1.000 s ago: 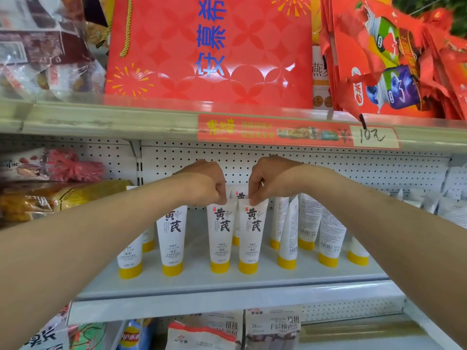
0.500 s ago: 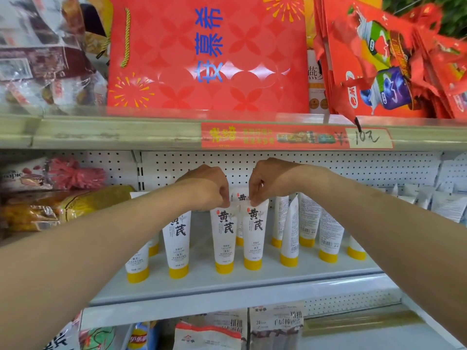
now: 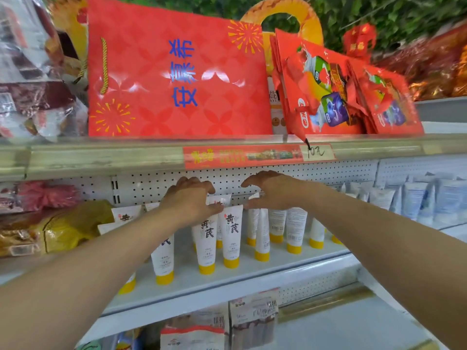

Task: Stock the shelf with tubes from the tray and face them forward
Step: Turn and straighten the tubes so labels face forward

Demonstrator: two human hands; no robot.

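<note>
Grip is gone from the two front tubes (image 3: 231, 233): your left hand (image 3: 192, 198) and right hand (image 3: 267, 190), pinching their tops a second ago, now spread open just above them. Both stand label-forward on the shelf (image 3: 227, 279); the back-facing tubes (image 3: 294, 228) beside them likely come next.

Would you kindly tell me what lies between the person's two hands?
In the head view, the flat top end of a white tube stands between the left hand and the right hand, against the perforated back panel.
</note>
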